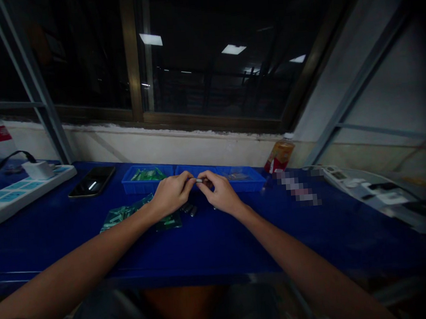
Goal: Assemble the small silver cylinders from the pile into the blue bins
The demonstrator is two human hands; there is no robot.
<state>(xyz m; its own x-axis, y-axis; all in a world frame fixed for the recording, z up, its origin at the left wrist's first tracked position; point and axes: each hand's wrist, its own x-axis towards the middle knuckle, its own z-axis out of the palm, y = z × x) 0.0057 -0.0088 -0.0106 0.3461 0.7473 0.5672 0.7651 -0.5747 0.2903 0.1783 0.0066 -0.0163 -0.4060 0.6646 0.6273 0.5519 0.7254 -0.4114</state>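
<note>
Between my fingertips, above the blue table, is a small light-grey metallic piece (199,180); its exact kind is too small to make out. My left hand (173,189) pinches its left end and my right hand (219,191) pinches its right end. Under the hands lie several small dark cylinders (190,210). A clear bag of green pieces (119,215) rests beneath my left wrist. Just behind the hands stands a blue divided tray (137,187), holding green pieces (148,175) at left and small clear items (237,175) at right.
A phone (92,181) and a white power strip (27,189) lie on the left of the blue table (220,247). At the back right stands a drink bottle (281,154). Another power strip (362,184) lies farther right. A window (221,70) rises behind the low wall.
</note>
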